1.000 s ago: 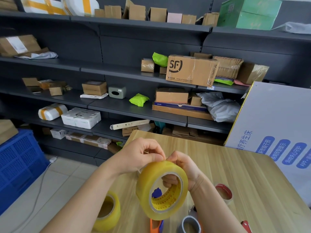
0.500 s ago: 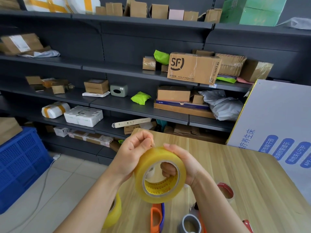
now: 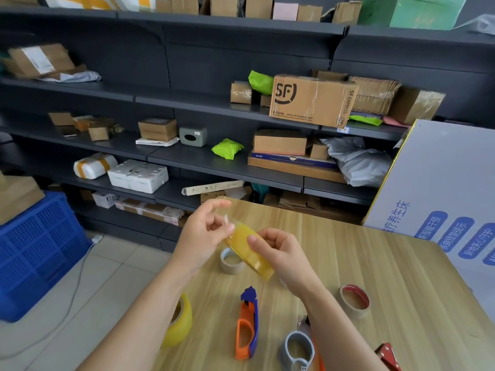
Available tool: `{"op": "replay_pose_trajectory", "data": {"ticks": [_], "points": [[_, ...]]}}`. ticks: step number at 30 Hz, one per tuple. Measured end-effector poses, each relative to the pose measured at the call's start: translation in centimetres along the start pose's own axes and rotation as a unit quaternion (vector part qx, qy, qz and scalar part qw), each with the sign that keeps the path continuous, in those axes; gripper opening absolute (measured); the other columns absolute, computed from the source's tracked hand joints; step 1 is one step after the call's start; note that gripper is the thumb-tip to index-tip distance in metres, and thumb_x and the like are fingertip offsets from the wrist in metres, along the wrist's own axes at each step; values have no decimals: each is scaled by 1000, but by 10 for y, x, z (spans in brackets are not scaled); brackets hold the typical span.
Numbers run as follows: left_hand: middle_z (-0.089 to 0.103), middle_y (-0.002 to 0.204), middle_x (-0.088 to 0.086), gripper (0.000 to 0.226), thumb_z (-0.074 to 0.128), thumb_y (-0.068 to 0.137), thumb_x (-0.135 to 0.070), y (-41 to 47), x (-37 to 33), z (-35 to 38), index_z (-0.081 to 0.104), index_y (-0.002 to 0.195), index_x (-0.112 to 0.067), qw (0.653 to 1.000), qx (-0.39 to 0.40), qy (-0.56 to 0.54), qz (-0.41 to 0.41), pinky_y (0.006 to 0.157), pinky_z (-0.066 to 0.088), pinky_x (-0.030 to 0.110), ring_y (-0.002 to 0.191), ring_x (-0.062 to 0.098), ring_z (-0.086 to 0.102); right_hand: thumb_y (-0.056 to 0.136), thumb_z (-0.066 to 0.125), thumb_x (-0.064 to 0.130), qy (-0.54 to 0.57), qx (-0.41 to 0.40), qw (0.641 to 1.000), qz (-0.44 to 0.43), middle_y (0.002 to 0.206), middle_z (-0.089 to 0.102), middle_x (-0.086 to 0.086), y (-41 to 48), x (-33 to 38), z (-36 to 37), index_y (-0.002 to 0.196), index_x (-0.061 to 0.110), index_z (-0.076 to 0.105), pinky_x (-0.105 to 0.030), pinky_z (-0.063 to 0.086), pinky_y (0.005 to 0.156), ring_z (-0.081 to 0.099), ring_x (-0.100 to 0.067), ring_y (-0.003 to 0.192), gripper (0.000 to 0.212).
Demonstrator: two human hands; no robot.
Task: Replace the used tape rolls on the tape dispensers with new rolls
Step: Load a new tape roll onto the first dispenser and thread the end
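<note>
Gripping the yellow tape roll (image 3: 250, 250) in the air above the wooden table (image 3: 401, 290), I had my right hand (image 3: 281, 254) curled round its lower side, thumb laid on the outer band. My left hand (image 3: 205, 231) pinched the roll's upper edge at ten o'clock, where a clear flap of tape (image 3: 226, 218) stood up between thumb and fingers. The forefinger was stretched out above it.

Counting from the held roll, a small brown core (image 3: 231, 261) stood on the table just beside it at eight o'clock. A second yellow roll (image 3: 180, 322) stood on edge at seven o'clock, against my left forearm. The orange and blue dispenser (image 3: 247, 328) lay at six o'clock, apart from both hands. A grey dispenser (image 3: 297, 346) sat at five o'clock, partly behind my right forearm. A red-rimmed core (image 3: 355, 303) lay flat at four o'clock, and the tip of a red dispenser (image 3: 387, 354) showed beyond it. Dark shelves (image 3: 214, 162) of parcels filled twelve o'clock.
</note>
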State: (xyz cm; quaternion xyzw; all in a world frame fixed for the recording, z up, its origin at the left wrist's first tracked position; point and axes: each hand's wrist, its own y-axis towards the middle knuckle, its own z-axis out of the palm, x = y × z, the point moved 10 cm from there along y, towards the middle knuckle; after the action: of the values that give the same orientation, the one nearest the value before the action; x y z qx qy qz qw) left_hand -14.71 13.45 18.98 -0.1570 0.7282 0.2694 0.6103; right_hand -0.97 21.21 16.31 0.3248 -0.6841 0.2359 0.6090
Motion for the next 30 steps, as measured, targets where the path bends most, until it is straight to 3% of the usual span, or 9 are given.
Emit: {"op": "replay_pose_trajectory", "data": {"ticks": [2, 6, 10, 17, 23, 26, 30], "points": [[66, 80, 5, 42, 69, 84, -5, -1, 10, -3, 58, 116, -30, 999, -18, 32, -21, 65, 45, 20, 71, 8, 58, 89, 69, 38, -48, -5, 999, -1, 76, 67, -14, -1, -5, -1, 93, 10, 71, -32, 47, 62, 57, -15, 67, 28], [66, 73, 2, 8, 74, 79, -6, -7, 32, -6, 70, 84, -10, 994, -50, 54, -82, 56, 42, 18, 64, 9, 57, 87, 71, 36, -127, -12, 992, 17, 87, 72, -8, -2, -24, -5, 99, 14, 69, -29, 51, 66, 63, -12, 74, 25], [65, 68, 4, 12, 74, 80, -4, -17, 67, -2, 67, 72, -10, 987, -53, 24, -153, 59, 45, 28, 65, 16, 58, 83, 74, 41, -211, 2, 977, 37, 98, 71, 3, -6, -46, -5, 110, 16, 67, -25, 52, 72, 66, -11, 87, 38], [66, 68, 6, 14, 73, 81, -5, -23, 132, -12, 64, 71, -10, 968, -65, 22, -243, 54, 49, 28, 63, 21, 63, 81, 74, 43, -298, -1, 953, 52, 92, 70, -2, -18, -79, -1, 96, 14, 66, -38, 51, 77, 64, -20, 87, 33], [58, 67, 1, 14, 77, 79, -18, -34, 200, -5, 65, 80, -11, 921, -61, -59, -381, 41, 31, 20, 45, 10, 48, 85, 69, 44, -349, -6, 934, 77, 114, 70, -1, -12, -106, 11, 116, 14, 65, -35, 49, 87, 63, -23, 108, 44], [58, 62, 0, 20, 78, 78, -25, -40, 224, 7, 61, 81, -15, 885, -18, -109, -451, 35, 25, 14, 39, 10, 44, 86, 69, 43, -352, -34, 929, 106, 109, 71, -4, -9, -122, 9, 114, 13, 65, -36, 50, 84, 63, -25, 104, 41], [63, 57, -3, 23, 77, 70, -22, -49, 244, 28, 57, 80, -19, 825, 27, -240, -511, 35, 31, 14, 40, 9, 53, 86, 67, 46, -361, -53, 921, 137, 105, 71, -2, -5, -140, 13, 113, 16, 64, -37, 50, 81, 64, -23, 99, 41]]}}
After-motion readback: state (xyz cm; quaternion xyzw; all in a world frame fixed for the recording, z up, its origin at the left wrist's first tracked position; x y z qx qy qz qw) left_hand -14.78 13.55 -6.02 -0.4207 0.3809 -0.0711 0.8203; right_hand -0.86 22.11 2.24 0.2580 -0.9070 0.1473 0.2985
